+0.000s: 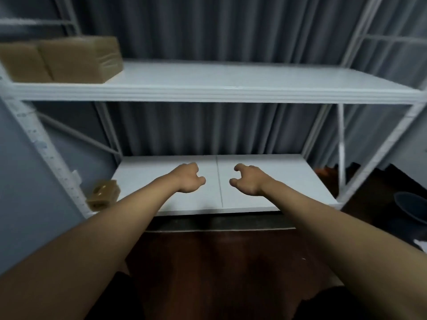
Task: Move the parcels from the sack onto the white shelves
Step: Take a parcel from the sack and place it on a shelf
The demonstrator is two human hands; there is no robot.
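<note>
Fingers loosely curled, my left hand (188, 179) and right hand (248, 181) held nothing, hovering side by side over the lower shelf (272, 181). Two brown parcels (62, 58) sat on the upper shelf (231, 77)'s left end. The sack was out of view. I judged myself between parcels; next I needed to turn back for another.

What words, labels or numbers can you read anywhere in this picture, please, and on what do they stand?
None can be read.
Left upright: faint bluish marks down its face, too blurred to read.
Two parcels on the upper shelf: tape bands only, no legible label.
Small parcel by the lower shelf: pale spots, not readable.
Left hand and right hand: hold nothing that bears text.
</note>
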